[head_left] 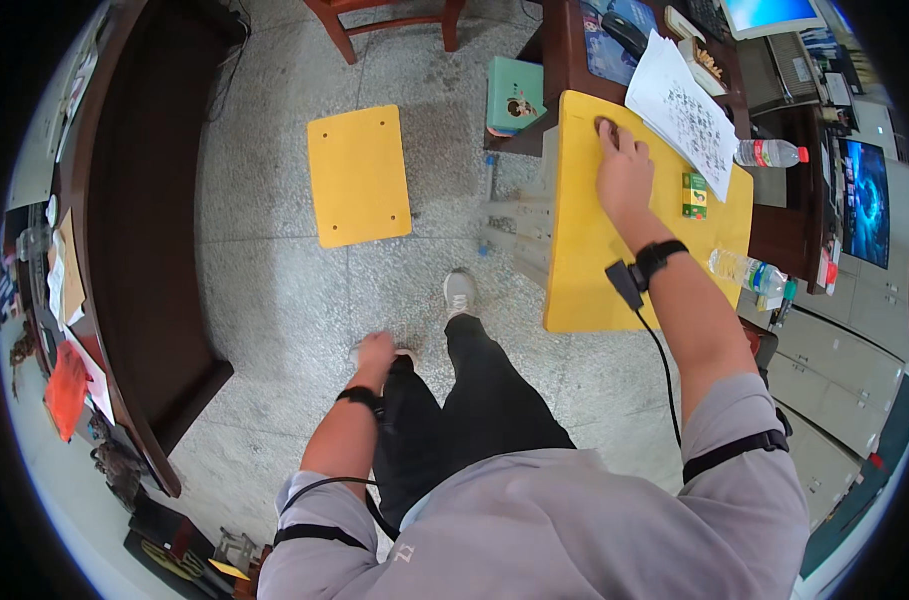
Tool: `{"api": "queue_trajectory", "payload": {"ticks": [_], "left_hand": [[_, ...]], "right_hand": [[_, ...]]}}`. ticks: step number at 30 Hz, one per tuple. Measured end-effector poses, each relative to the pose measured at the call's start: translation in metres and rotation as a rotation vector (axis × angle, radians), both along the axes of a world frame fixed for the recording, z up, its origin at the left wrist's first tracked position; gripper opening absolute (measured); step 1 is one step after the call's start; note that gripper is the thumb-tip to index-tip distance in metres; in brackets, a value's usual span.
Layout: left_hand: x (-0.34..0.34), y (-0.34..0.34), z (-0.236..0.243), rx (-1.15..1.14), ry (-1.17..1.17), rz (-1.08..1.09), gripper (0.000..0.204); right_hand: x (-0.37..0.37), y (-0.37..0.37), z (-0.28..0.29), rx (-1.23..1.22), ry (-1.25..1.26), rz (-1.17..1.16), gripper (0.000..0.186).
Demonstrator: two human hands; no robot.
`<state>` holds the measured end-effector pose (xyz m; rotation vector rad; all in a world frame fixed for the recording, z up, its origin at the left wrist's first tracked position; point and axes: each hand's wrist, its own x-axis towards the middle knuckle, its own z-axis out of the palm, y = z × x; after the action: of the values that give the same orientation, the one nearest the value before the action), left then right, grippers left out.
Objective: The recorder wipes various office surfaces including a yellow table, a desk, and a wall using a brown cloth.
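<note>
small brown object, right hand touching it, left hand blurred, cannot tell either grip

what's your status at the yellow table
Right grip at a small brown thing on the yellow table; left grip low, blurred, contents unclear; papers and small green box sit to the right.

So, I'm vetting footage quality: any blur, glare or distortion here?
Head view: fisheye bends the dark brown furniture at left, and the corners go black; in that view, the left hand looks softer than the right hand, and the screen at upper right glows bright.
</note>
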<state>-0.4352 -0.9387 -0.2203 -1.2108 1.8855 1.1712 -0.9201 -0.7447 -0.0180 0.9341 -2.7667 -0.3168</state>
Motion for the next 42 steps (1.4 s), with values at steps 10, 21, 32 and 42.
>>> {"api": "queue_trajectory", "payload": {"ticks": [10, 21, 32, 42], "left_hand": [[0.177, -0.078, 0.006, 0.006, -0.475, 0.496, 0.037], [0.009, -0.033, 0.028, 0.314, -0.004, 0.620, 0.032], [0.000, -0.031, 0.009, 0.333, -0.024, 0.596, 0.029], [0.016, -0.039, -0.021, 0.391, -0.149, 0.613, 0.033]], "right_hand": [[0.040, 0.019, 0.019, -0.025, -0.083, 0.168, 0.057], [0.009, -0.009, 0.014, 0.010, -0.103, 0.016, 0.056], [0.009, 0.020, 0.026, -0.051, -0.122, 0.220, 0.059], [-0.009, -0.018, 0.020, -0.100, -0.105, 0.082, 0.057]]}}
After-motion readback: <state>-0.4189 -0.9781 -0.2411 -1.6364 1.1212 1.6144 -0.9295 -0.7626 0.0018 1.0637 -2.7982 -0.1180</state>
